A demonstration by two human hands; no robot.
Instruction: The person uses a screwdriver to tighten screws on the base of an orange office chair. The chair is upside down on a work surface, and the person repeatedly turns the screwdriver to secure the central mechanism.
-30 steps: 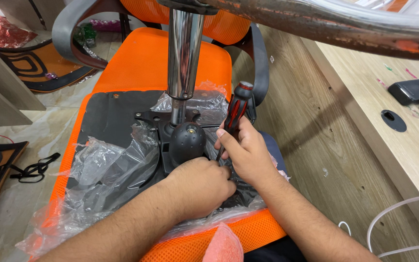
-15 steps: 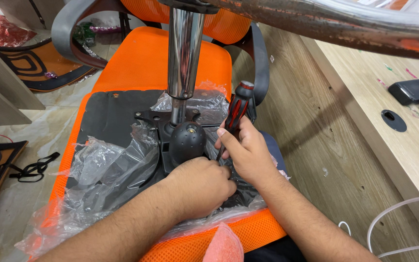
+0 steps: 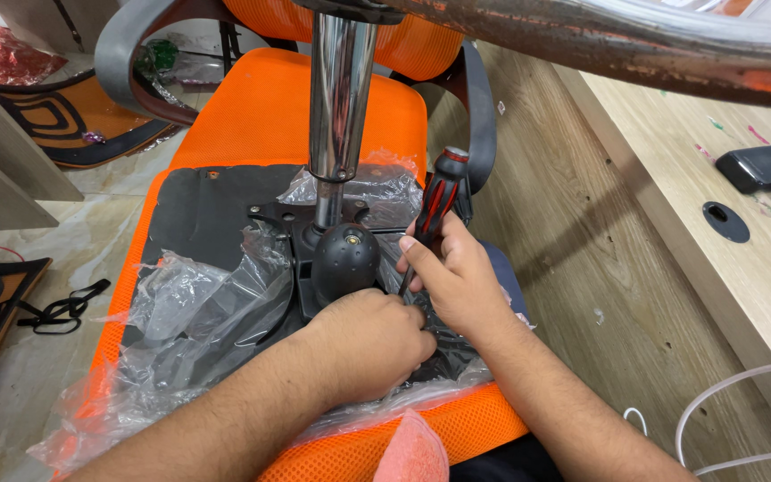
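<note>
Screwdriver upright in right hand grip; left hand fisted beside black mechanism.

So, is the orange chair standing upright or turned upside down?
Upside down. The orange chair shows the black underside plate of its seat, and the chrome column rises from it toward the camera.

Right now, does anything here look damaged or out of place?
Yes. The chair base arm across the top is scuffed, its coating worn off in reddish patches. Torn clear plastic wrap lies crumpled over the upturned orange seat, where the right hand holds a screwdriver.
</note>
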